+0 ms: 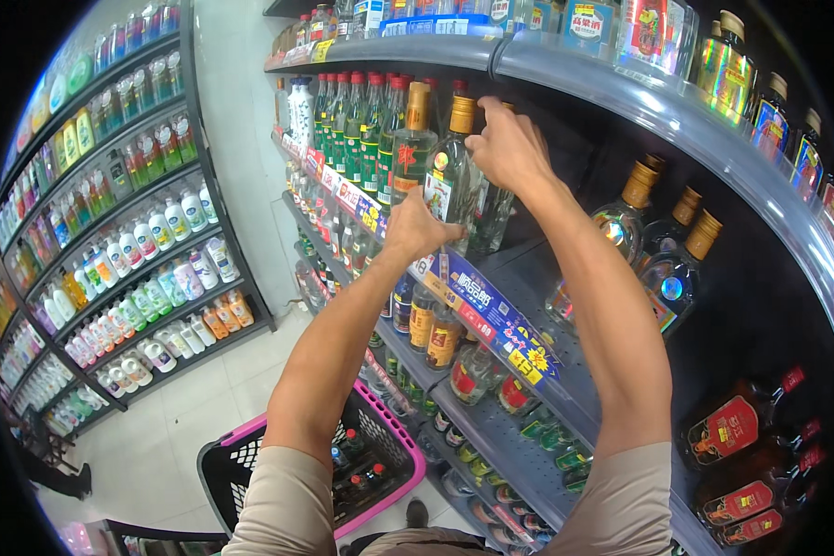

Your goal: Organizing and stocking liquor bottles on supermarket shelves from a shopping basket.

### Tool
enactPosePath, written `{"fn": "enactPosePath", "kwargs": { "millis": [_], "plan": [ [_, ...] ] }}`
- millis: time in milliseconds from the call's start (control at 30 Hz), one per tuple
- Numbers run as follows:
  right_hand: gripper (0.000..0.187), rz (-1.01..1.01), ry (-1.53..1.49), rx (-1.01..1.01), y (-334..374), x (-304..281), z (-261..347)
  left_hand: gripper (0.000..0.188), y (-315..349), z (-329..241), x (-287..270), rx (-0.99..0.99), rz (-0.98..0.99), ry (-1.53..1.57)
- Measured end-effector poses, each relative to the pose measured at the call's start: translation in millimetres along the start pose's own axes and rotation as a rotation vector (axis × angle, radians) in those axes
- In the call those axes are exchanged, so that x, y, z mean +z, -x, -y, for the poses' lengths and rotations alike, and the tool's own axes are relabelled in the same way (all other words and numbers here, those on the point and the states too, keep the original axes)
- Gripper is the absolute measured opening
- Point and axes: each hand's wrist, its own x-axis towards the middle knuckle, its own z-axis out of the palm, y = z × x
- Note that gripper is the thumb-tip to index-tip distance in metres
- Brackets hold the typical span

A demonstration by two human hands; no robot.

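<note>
My left hand [420, 227] is closed round the lower part of a clear glass bottle [448, 174] with a gold cap, its thumb across the front near the base. My right hand [514, 148] is at the neck of another clear bottle [494, 211] just behind and to the right. Its fingers curl round the top, partly hidden by the hand itself. Both bottles stand upright on the shelf [565, 361]. Left of them, touching or nearly so, is a gold-capped bottle [412, 139] with red lettering. A row of green-labelled bottles [361, 130] with red caps continues leftward.
Several gold-capped bottles [681, 269] stand farther right on this shelf, near red-labelled dark bottles [727, 431]. An upper shelf edge [639, 88] juts out above my hands. Below is a black basket with a pink rim [408, 435], holding bottles. A toiletries rack [241, 250] is at left.
</note>
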Motion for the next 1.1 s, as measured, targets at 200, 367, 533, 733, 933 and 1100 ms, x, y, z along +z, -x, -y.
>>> {"fn": "enactPosePath", "kwargs": {
  "millis": [200, 367, 533, 733, 933, 1100],
  "plan": [
    [0.052, 0.075, 0.045, 0.057, 10, -1, 4, 0.077, -3, 3, 1, 0.049, -0.025, -0.046],
    [0.049, 0.103, 0.064, 0.046, 19, -5, 4, 0.077, -3, 8, 1, 0.103, -0.008, 0.033],
    [0.046, 0.122, 0.059, 0.047, 26, -15, 9, 0.077, 0, 7, 3, 0.065, -0.022, 0.020],
    [0.036, 0.160, 0.029, -0.016, 41, -28, 20, 0.080, 5, 9, 2, 0.039, 0.003, -0.003],
    [0.032, 0.130, -0.019, -0.136, 58, -41, 51, 0.073, 25, 23, -13, 0.091, 0.018, 0.222],
    [0.031, -0.016, -0.118, -0.300, 73, -52, 90, 0.061, 76, 66, -42, 0.123, -0.263, 0.287]
  ]
}}
